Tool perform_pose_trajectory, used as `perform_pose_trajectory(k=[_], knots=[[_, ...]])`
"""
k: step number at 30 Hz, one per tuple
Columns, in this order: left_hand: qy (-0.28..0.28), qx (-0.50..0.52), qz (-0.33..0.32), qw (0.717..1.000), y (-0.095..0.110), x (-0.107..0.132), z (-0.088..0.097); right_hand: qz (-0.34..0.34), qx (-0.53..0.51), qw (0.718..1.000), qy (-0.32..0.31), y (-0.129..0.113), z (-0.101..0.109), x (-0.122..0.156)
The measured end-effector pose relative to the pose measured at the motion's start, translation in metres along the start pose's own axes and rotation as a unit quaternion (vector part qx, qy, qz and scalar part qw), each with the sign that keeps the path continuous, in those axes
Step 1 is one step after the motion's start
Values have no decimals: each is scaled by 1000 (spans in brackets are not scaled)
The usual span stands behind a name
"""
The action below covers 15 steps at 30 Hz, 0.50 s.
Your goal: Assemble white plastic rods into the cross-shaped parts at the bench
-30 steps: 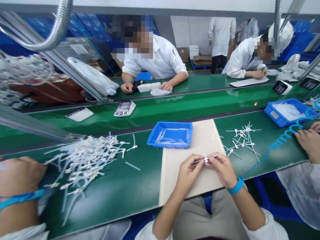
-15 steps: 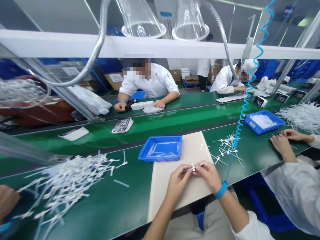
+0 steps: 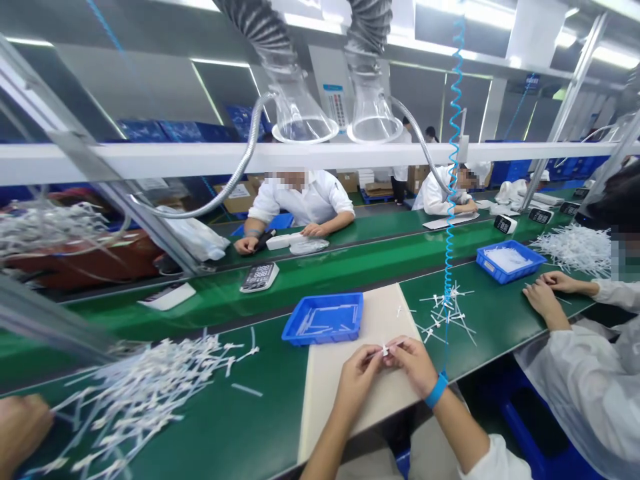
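My left hand (image 3: 357, 372) and my right hand (image 3: 414, 363) meet over a beige mat (image 3: 345, 373) on the green bench. Both are pinched on one small white plastic connector with a thin tube (image 3: 386, 349) held between the fingertips. A blue wristband (image 3: 436, 391) circles my right wrist. A blue tray (image 3: 325, 318) with several clear tubes sits just beyond my hands. A scatter of white connector pieces (image 3: 447, 310) lies to the right of the mat.
A big heap of white tube parts (image 3: 145, 387) lies at left, by a co-worker's hand (image 3: 20, 427). Another co-worker's hands (image 3: 543, 297) rest at right near a second blue tray (image 3: 507, 260). A blue coiled cord (image 3: 453, 167) hangs down. Green conveyor, scales and seated people lie beyond.
The view has tilted upward, showing overhead extraction hoods and the shelf. My hands stay together on the connector, now lower in view.
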<state>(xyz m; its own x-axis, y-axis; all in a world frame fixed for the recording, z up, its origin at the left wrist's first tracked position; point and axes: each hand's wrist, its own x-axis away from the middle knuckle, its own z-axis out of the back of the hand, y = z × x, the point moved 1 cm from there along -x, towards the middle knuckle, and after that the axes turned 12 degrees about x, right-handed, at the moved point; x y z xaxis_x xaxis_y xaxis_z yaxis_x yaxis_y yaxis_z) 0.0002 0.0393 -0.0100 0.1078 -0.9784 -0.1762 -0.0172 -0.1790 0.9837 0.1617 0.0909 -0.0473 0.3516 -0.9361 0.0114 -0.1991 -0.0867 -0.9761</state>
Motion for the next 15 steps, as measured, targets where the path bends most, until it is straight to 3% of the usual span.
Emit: perform_pose_trajectory(k=[5,11,13,15], knots=[[4,-3,-12,1000,-4,-2,-2,-6,-21,1000,3,0,1,-3],[136,-54,-122,982,9,10,7,-16,-47,999,14,-3,1,-8],[106,-67,-137,983,18,31,7,-23,-53,998,16,-2,1,-8],[-19,-60,-88,994,29,61,0,-30,-58,998,16,-1,1,-9]])
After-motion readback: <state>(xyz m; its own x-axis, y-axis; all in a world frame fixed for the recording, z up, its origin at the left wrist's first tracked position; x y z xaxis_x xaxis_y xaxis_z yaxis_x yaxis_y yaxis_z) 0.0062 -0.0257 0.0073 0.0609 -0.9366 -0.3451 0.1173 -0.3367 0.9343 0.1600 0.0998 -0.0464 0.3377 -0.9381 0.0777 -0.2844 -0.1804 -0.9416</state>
